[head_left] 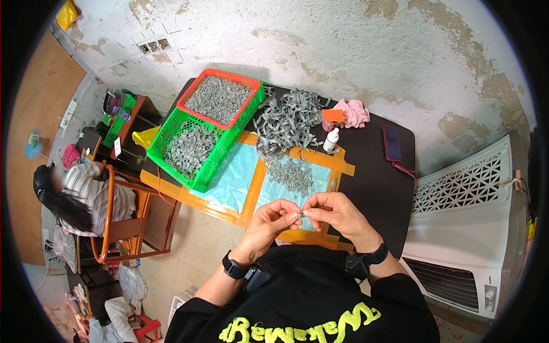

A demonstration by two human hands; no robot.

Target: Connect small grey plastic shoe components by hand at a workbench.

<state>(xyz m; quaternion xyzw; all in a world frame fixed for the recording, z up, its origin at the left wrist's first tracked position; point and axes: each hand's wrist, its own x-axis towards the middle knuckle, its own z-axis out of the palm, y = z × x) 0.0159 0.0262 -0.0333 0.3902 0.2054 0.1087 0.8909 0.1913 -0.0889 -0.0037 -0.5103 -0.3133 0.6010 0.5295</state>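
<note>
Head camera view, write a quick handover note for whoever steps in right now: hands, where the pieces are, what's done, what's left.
Left hand and right hand: fingertips pinch one small grey piece between them, above the table edge.
Small grey pile: on the blue mat, just ahead of the hands.
Tangled grey strips: heaped behind it.
Green basket and red basket: both filled with grey pieces, at left.
Done: judging by the baskets, many pieces.
Left: the pile and the strips, it seems.

Your fingertips point(294, 214) cover most of the small grey piece point(299, 215), too tiny to tell its shape. Your torso hides the desk point(377, 171) near edge. The seated person point(86, 194) is blurred, partly behind a chair point(123, 228).
</note>
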